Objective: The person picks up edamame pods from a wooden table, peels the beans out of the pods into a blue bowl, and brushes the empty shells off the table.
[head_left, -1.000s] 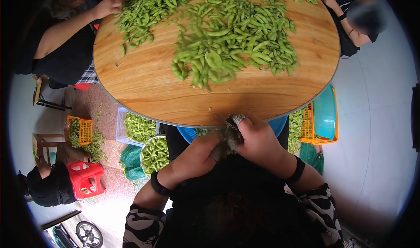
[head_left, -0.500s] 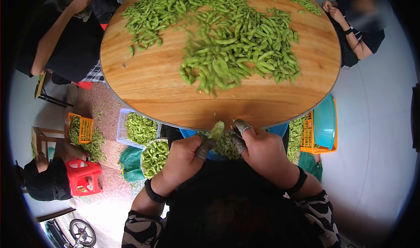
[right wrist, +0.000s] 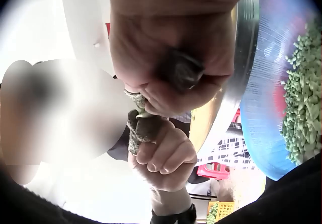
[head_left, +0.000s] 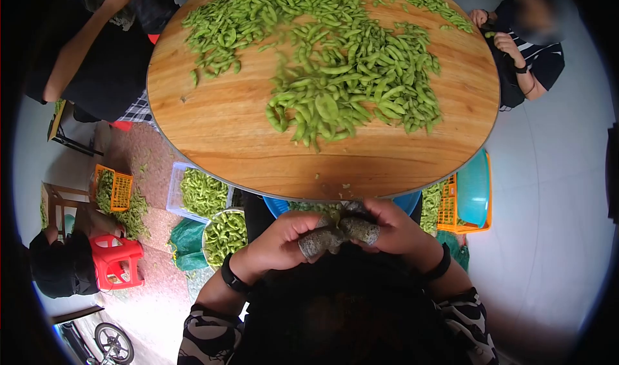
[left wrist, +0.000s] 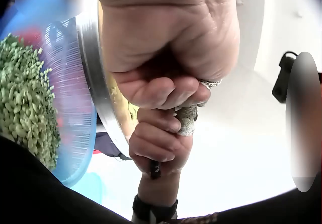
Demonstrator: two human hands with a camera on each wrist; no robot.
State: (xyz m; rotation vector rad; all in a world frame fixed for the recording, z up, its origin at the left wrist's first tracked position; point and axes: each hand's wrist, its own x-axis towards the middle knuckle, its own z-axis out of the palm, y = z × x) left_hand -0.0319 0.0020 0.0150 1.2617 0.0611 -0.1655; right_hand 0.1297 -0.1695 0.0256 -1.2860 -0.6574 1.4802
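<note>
Just below the table's near edge, my left hand (head_left: 280, 242) and right hand (head_left: 403, 230) meet, their thumbs wrapped in grey, worn coverings. Between the thumb tips shows a bit of green pod (head_left: 335, 217), also visible as a pale green piece (right wrist: 142, 115) in the right wrist view. My left hand (right wrist: 166, 158) pinches it with fingers curled. The fingers of my right hand (right wrist: 171, 27) curl round a dark object (right wrist: 183, 70) in the palm; its tip is partly hidden. A large heap of green pods (head_left: 387, 75) covers much of the wooden table (head_left: 219, 126).
A blue basket (right wrist: 259, 133) of shelled beans (right wrist: 304, 103) sits below my hands. Pods fill a white crate (head_left: 203, 191) and a round container (head_left: 225, 236) at the left. Orange crates (head_left: 446, 207) stand on both sides. Other people sit around the table; a red stool (head_left: 116, 259) is at lower left.
My hands were apart half a second ago, with a pod upright at my left thumb. They have come together, and the pod is now mostly hidden between them.
</note>
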